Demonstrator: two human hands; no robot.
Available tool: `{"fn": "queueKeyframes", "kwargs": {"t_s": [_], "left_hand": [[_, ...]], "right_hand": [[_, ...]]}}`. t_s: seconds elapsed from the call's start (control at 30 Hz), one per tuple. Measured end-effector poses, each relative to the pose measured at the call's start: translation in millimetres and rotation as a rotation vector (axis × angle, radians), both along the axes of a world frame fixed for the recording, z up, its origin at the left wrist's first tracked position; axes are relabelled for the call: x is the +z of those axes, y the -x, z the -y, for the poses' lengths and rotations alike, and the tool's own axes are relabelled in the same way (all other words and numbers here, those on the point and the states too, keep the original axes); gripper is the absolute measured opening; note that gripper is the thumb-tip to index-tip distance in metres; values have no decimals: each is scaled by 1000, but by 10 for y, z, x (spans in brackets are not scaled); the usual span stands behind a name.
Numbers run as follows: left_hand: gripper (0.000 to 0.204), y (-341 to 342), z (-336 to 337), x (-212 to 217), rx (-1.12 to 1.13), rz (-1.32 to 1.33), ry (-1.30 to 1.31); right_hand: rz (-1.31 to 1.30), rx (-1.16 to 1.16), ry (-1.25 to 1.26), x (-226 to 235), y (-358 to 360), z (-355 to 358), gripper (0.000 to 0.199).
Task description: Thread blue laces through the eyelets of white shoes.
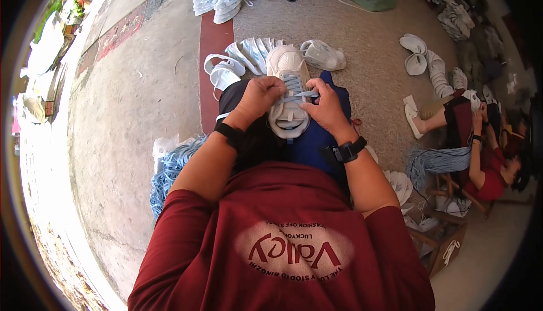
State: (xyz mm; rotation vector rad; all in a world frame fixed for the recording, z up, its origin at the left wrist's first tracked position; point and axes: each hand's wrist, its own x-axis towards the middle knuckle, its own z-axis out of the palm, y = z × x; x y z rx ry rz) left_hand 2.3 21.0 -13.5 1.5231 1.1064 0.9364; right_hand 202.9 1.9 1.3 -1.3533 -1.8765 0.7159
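Upper centre of frame: white, mesh-toed sneaker, crossed with flat, pale-blue lace. Lace is pinched by right hand; left hand is closed at the fingertips beside the lacing, contents hidden.

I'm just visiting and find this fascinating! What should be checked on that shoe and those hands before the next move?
1. White shoe placed toe-away between the hands: ok.
2. Right hand gripping the blue lace: ok, pinched between thumb and fingers.
3. Left hand gripping lace too: cannot tell; its fingers are pinched together, hiding what may be between them.
4. Every eyelet threaded: cannot tell; too small and partly covered.
5. Both hands free of the lace: not ok, the right one holds it.
6. Spare laces nearby: ok, a blue bundle lies at the person's left.
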Motion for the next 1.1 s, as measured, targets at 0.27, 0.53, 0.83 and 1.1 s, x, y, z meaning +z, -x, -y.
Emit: {"fn": "queueKeyframes", "kwargs": {"t_s": [0.27, 0.53, 0.83, 1.1], "left_hand": [[25, 71, -212, 353, -314, -372, 68], [43, -96, 223, 96, 113, -535, -418], [32, -95, -306, 53, 175, -640, -198], [35, -133, -64, 99, 197, -689, -242]], "right_hand": [[132, -8, 246, 183, 51, 105, 56], [92, -39, 234, 114, 73, 129, 66], [78, -136, -8, -134, 149, -231, 65], [49, -101, 171, -80, 77, -125, 65]]}}
